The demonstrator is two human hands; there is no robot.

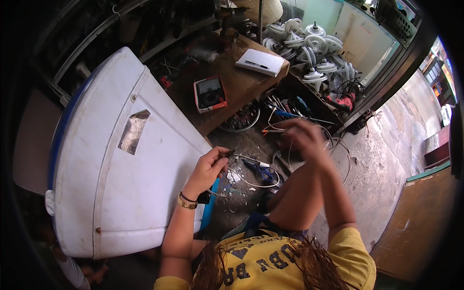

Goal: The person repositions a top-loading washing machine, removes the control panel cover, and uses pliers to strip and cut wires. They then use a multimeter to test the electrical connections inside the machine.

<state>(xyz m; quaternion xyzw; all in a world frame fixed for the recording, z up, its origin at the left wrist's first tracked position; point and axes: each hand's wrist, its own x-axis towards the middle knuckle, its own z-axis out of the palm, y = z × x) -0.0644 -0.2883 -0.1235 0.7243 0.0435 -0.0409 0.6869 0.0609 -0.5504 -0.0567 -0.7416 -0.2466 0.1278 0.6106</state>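
Note:
My left hand (pixel 210 163) is closed, with thumb and fingers pinched on the end of a pale cord (pixel 254 185). From there the cord loops over the floor and curls back toward the appliance. My right hand (pixel 305 137) is raised at the right, blurred by motion, so its grip does not show. Thin wires (pixel 275 129) with an orange tip appear beside its fingers. Blue-handled scissors (pixel 263 171) lie on the floor between the hands, among white scraps. Next to my left forearm is a large white plastic appliance body (pixel 159 188) with a blue edge.
A wooden table (pixel 238 94) ahead bears a boxed multimeter (pixel 210 93) and a white notebook (pixel 270 58) with a pen. Beyond are a tool box (pixel 316 110), a metal bowl (pixel 257 122) of small parts and piled white gearboxes (pixel 316 44). Another person's arm (pixel 77 270) shows lower left.

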